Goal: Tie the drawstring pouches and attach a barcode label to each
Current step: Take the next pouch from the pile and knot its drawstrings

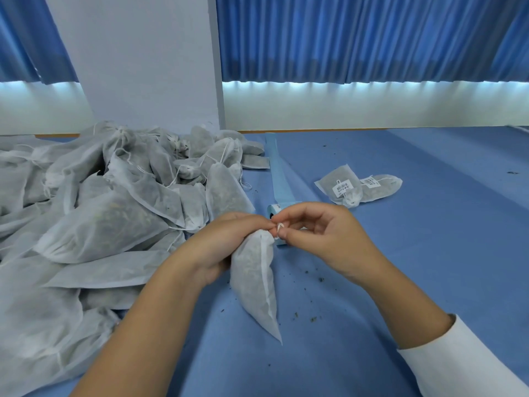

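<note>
Sleeve cloth (463, 353), white, is seen closest, over the near edge of the worktop (415, 224), on the arm that leads to the right grip (323, 239). Midway along that near edge, 1 filled pouch (254, 282) is held up by its gathered neck, with its bottom corner pointed toward the near edge. Whether it rests on the worktop cannot be told. The left grip (223, 245) is closed round the neck, fingers curled. The right grip is pinched, thumb and forefinger, on the white drawstring (279, 226) at the mouth, with the other fingers loosely bent.

The tying step is judged to be in hand, as no label is seen on this pouch. A knot is judged to be needed next, drawn tight against the bunched neck. After that, a label would have to be peeled from the roll (275, 211), which lies just beyond the hands and is partly hidden by them. 2 labelled pouches (347, 187) are laid toward the far right, well apart from the heap of unlabelled pouches (114, 213) spread along the left edge.
</note>
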A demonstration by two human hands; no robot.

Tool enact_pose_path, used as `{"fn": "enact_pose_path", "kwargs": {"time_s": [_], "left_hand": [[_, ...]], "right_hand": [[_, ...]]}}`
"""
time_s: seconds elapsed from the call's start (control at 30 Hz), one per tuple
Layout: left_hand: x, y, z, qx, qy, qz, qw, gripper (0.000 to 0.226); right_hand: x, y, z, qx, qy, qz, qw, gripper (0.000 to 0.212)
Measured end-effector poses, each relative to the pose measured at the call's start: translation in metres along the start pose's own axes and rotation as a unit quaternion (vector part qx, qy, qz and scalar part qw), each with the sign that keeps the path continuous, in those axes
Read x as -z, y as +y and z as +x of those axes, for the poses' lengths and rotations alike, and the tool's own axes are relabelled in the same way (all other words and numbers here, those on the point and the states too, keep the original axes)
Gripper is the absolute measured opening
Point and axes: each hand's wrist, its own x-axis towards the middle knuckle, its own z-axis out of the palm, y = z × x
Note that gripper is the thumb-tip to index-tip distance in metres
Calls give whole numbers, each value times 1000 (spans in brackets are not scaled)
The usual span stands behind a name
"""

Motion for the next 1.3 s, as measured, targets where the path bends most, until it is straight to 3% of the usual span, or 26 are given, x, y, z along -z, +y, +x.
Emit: {"fn": "enact_pose_path", "kwargs": {"time_s": [0.4,0.67,0.87,1.03,1.13,1.2,1.3], "left_hand": [[-1,-1,0,-12,-23,-18,1000,27],[-2,-1,-2,-28,-57,-17,998,40],[-1,-2,1,-19,-38,-39,998,19],[0,-2,4,-32,-16,-78,996,31],[-2,0,1,-49,-8,-93,994,8],[-2,1,-1,-53,-13,-88,995,23],[-2,-1,1,-59,-17,-81,995,24]], "right_hand": [[-2,9,1,30,49,-48,997,8],[-3,9,1,29,56,-28,998,16],[-2,6,1,32,56,-25,998,13],[-1,4,3,32,72,12,997,15],[-1,4,4,29,72,31,997,16],[-1,4,4,30,71,35,996,16],[-1,2,3,33,70,43,996,14]]}}
